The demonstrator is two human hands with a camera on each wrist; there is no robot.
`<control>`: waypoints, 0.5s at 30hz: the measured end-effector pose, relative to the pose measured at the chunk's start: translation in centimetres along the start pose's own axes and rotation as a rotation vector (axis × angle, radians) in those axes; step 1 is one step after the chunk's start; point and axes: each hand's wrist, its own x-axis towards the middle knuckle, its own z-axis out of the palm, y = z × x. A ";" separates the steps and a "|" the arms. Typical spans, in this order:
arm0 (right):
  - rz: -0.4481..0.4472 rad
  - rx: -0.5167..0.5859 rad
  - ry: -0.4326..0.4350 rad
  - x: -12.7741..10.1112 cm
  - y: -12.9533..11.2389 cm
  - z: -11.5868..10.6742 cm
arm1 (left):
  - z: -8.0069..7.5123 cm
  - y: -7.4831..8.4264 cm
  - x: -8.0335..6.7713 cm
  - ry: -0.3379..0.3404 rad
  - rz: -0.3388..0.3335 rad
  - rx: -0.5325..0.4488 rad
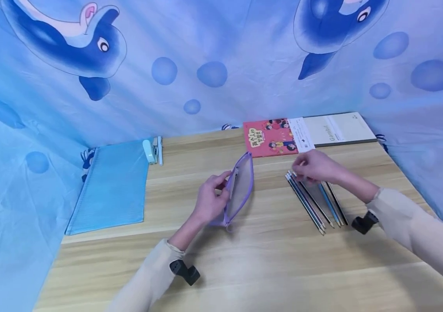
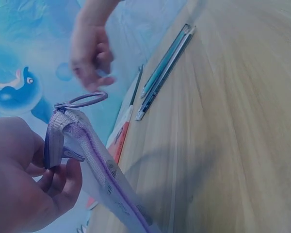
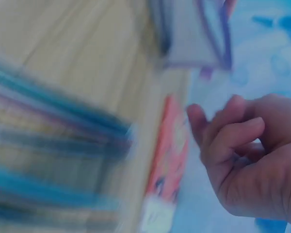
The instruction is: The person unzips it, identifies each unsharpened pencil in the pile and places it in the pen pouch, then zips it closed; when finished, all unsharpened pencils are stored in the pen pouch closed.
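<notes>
My left hand (image 1: 210,198) pinches the rim of a purple zip pencil pouch (image 1: 245,184), which stands with its mouth spread apart. A slim whitish item (image 1: 234,182) shows inside, its kind unclear. In the left wrist view, a ring-shaped pull loop (image 2: 89,100) sticks up from the pouch's end. Over the top ends of several pencils (image 1: 305,203) hovers my right hand (image 1: 317,167), its fingers loosely bent and nothing visible between them. The pencils lie loosely fanned on the table, some dark, some blue. The right wrist view is blurred around the pencils and pouch.
A pink book (image 1: 270,147) and a pale book (image 1: 336,130) lie along the table's back edge. At left is a blue folder (image 1: 112,186), with a mint stapler (image 1: 149,151) at its upper corner. A dolphin-print sheet (image 1: 221,104) hangs behind the wooden table (image 1: 245,268).
</notes>
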 end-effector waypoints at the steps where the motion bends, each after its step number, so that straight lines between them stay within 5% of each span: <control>1: -0.002 -0.030 0.005 -0.2 0.9 -0.3 | -0.1 0.0 0.0 0.001 0.001 0.003; 6: -0.004 -0.159 0.068 -1.3 4.5 -1.3 | -0.2 -0.1 0.0 -0.007 0.004 0.008; 15: 0.049 -0.194 0.079 -2.3 7.2 -0.6 | 0.0 -0.2 0.0 -0.010 -0.010 0.011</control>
